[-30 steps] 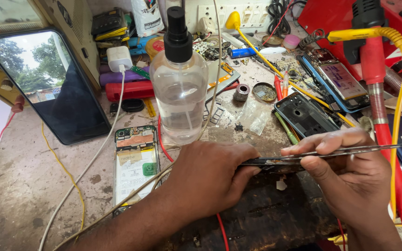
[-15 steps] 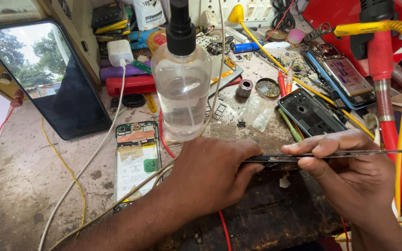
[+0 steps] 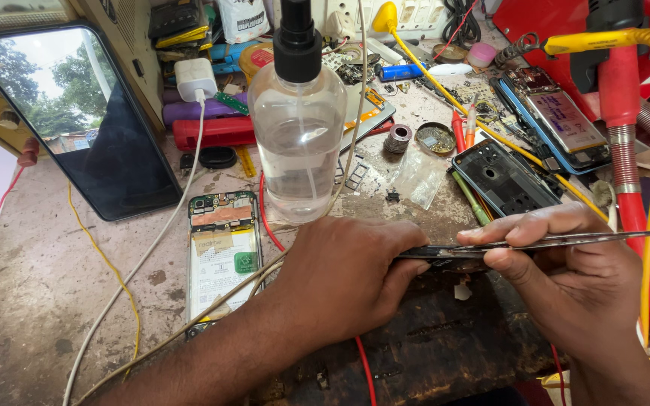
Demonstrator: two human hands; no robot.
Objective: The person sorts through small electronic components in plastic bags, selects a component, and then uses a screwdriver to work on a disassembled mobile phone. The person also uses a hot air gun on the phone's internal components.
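Leftmost, a dark phone screen [image 3: 77, 120] leans upright against a box, its glass mirroring trees and sky; its top left corner is cut off by the frame.

White charger plug [image 3: 194, 77], behind the screen's right edge; its white cable [image 3: 144, 256] runs down across the bench [image 3: 31, 301].

Opened phone [image 3: 222, 252], flat on the bench, back cover off: copper-coloured patch at top, pale battery with a small green square sticker; its lower end is hidden under the left forearm.

Clear spray bottle [image 3: 298, 143], black pump head, part full of clear liquid, upright behind the left hand; the nozzle top is cut off.

White pouch [image 3: 242, 19] with dark print, back row, only its lower part in view.

Left hand [image 3: 344, 282], palm down, fingers curled and pressed on a thin dark strip-like part [image 3: 434, 253] lying on the dark mat [image 3: 430, 346]; what the part is cannot be made out.

Small clear plastic bag [image 3: 419, 177], crumpled, just behind the strip.

Black phone frame [image 3: 502, 180], empty, face up.

Right hand [image 3: 566, 278], thumb and forefinger pinching metal tweezers [image 3: 566, 240], tips resting on the strip beside the left fingertips.

Second phone [image 3: 562, 120], blue-edged, pale label on its battery.

Red and yellow hoses [image 3: 626, 150], far right, running out of frame.
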